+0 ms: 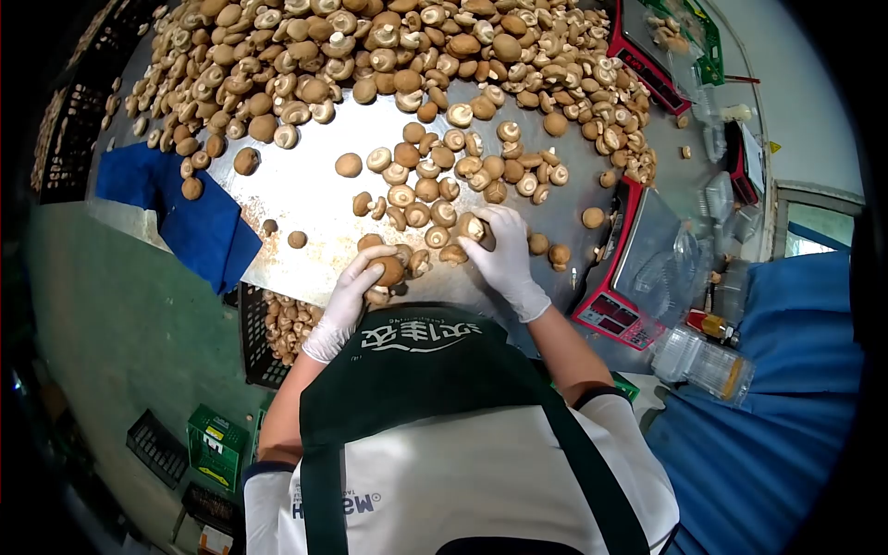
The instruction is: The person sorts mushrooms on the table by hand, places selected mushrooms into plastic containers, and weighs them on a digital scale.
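My left hand (346, 294), in a white glove, is closed on a large brown mushroom (389, 270) near the front edge of the metal table. More mushrooms lie right against its fingers. A paler mushroom (471, 227) is pinched between the thumb and fingers of my right hand (508, 255), also gloved. Between and beyond both hands spreads a loose group of mushrooms (416, 215), some caps up, others with stems up. The undersides of the held mushrooms are partly hidden by my fingers.
A big mushroom pile (388, 46) covers the table's far side. On the right stand red-framed scales (618, 310) and clear plastic trays (703, 361). A blue cloth (199, 217) lies on the left. Below the table edge, a black crate (254, 338) holds mushrooms.
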A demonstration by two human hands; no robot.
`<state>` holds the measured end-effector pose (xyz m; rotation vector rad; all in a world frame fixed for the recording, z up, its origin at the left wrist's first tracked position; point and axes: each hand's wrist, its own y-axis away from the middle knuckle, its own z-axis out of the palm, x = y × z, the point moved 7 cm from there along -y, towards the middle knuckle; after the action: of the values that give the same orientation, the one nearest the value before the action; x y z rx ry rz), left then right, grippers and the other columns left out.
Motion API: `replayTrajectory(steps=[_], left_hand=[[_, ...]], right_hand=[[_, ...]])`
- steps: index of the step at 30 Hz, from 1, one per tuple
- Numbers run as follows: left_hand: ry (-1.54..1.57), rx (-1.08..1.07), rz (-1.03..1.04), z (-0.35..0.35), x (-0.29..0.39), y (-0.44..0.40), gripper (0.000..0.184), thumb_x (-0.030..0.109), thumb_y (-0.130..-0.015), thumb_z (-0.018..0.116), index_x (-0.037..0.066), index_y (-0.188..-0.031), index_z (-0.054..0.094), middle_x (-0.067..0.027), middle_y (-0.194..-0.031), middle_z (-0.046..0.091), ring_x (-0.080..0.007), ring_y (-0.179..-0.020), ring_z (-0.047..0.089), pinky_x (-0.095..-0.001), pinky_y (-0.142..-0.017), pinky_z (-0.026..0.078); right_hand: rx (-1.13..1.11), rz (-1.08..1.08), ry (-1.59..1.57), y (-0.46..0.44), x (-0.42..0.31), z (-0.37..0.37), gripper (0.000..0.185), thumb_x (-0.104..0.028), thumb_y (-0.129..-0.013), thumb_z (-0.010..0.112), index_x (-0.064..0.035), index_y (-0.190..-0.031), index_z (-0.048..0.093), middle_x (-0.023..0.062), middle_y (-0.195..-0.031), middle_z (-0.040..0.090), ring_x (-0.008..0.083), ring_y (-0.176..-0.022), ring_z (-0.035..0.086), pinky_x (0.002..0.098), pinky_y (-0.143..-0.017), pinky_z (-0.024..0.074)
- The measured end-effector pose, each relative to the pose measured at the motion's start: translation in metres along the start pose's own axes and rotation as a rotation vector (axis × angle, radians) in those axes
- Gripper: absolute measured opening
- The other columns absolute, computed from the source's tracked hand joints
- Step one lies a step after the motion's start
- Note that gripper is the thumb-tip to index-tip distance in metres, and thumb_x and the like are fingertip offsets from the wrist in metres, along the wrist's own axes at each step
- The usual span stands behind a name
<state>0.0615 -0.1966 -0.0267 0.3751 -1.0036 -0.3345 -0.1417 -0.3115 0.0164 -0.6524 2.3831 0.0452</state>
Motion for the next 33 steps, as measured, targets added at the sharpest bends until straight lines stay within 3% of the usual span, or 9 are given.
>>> replayTrajectory(steps=[5, 8, 11, 14, 19, 25, 27, 28, 33], left_hand=[[0.268, -0.039, -0.16, 0.027, -0.003, -0.001, 0.047, 0.037, -0.103, 0.039, 0.002, -0.134, 0.048, -0.0112, -0.129, 0.055, -0.0195, -0.119, 0.054, -0.0312, -0.096, 0.047], [0.09, -0.186, -0.249, 0.008, -0.027, -0.005, 0.044, 0.037, -0.102, 0.043, 0.002, -0.129, 0.05, -0.0103, -0.117, 0.058, -0.0159, -0.103, 0.059, -0.0273, -0.081, 0.05], [0.139, -0.077, -0.174, 0.007, -0.016, 0.001, 0.037, 0.036, -0.1, 0.046, 0.004, -0.113, 0.058, -0.0088, -0.107, 0.061, -0.0162, -0.09, 0.061, -0.0278, -0.071, 0.051], [0.26, 0.03, -0.187, -0.005, -0.009, 0.009, 0.039, 0.042, -0.099, 0.047, 0.006, -0.102, 0.061, -0.0128, -0.108, 0.064, -0.021, -0.086, 0.065, -0.0296, -0.067, 0.053], [0.331, 0.153, -0.159, -0.049, -0.024, 0.009, 0.055, 0.054, -0.102, 0.03, 0.008, -0.104, 0.059, -0.0172, -0.11, 0.065, -0.0231, -0.09, 0.064, -0.0323, -0.067, 0.054], [0.424, 0.29, -0.19, -0.046, -0.019, 0.008, 0.058, 0.059, -0.1, 0.032, 0.007, -0.108, 0.059, -0.0148, -0.11, 0.063, -0.0241, -0.093, 0.062, -0.0369, -0.074, 0.053], [0.426, 0.283, -0.153, -0.054, -0.026, 0.005, 0.056, 0.057, -0.1, 0.034, 0.007, -0.108, 0.059, -0.0135, -0.11, 0.063, -0.0234, -0.092, 0.062, -0.0359, -0.073, 0.053], [0.438, 0.319, -0.145, -0.053, -0.024, 0.006, 0.055, 0.056, -0.1, 0.035, 0.007, -0.108, 0.059, -0.0132, -0.11, 0.063, -0.0231, -0.092, 0.062, -0.0355, -0.073, 0.052], [0.447, 0.335, -0.113, -0.052, -0.025, 0.011, 0.051, 0.051, -0.101, 0.036, 0.007, -0.111, 0.059, -0.0121, -0.109, 0.063, -0.0226, -0.094, 0.061, -0.0354, -0.073, 0.052]], right_hand=[[-0.162, -0.199, -0.186, -0.005, -0.097, 0.014, 0.049, -0.031, -0.074, 0.078, -0.0067, -0.114, 0.063, 0.0111, -0.11, 0.061, 0.0314, -0.108, 0.055, 0.0433, -0.099, 0.0393], [-0.369, -0.171, -0.313, -0.001, -0.104, 0.033, 0.053, -0.03, -0.077, 0.076, -0.008, -0.123, 0.06, 0.0099, -0.126, 0.055, 0.0291, -0.122, 0.048, 0.0427, -0.106, 0.0351], [-0.133, -0.036, -0.43, -0.022, -0.053, 0.008, 0.045, -0.018, -0.078, 0.069, -0.0017, -0.119, 0.06, 0.014, -0.115, 0.062, 0.0309, -0.111, 0.057, 0.0398, -0.099, 0.0421], [0.365, 0.236, -0.151, -0.015, 0.05, -0.056, 0.035, -0.008, -0.086, 0.057, 0.0023, -0.119, 0.06, 0.0168, -0.116, 0.062, 0.0301, -0.111, 0.058, 0.0374, -0.1, 0.0433], [0.602, 0.663, -0.232, 0.031, 0.19, -0.116, 0.035, -0.02, -0.099, 0.053, -0.0023, -0.129, 0.058, 0.0161, -0.128, 0.059, 0.0289, -0.117, 0.056, 0.0353, -0.103, 0.0406], [0.434, 0.558, -0.031, -0.027, 0.187, -0.094, 0.039, -0.026, -0.094, 0.057, -0.005, -0.127, 0.061, 0.0187, -0.126, 0.063, 0.0314, -0.119, 0.058, 0.0357, -0.102, 0.0419], [0.264, 0.343, -0.297, -0.057, 0.18, -0.047, 0.044, -0.029, -0.092, 0.059, -0.0098, -0.131, 0.059, 0.0155, -0.131, 0.06, 0.0299, -0.125, 0.052, 0.0382, -0.109, 0.0335], [0.318, 0.322, 0.08, -0.056, 0.153, -0.041, 0.045, -0.031, -0.091, 0.06, -0.0123, -0.132, 0.057, 0.0125, -0.128, 0.06, 0.0312, -0.123, 0.049, 0.0407, -0.109, 0.0323], [0.276, 0.331, -0.013, -0.039, 0.112, -0.017, 0.048, -0.025, -0.087, 0.064, -0.0115, -0.133, 0.053, 0.0126, -0.122, 0.058, 0.0335, -0.117, 0.049, 0.0438, -0.102, 0.0377]])
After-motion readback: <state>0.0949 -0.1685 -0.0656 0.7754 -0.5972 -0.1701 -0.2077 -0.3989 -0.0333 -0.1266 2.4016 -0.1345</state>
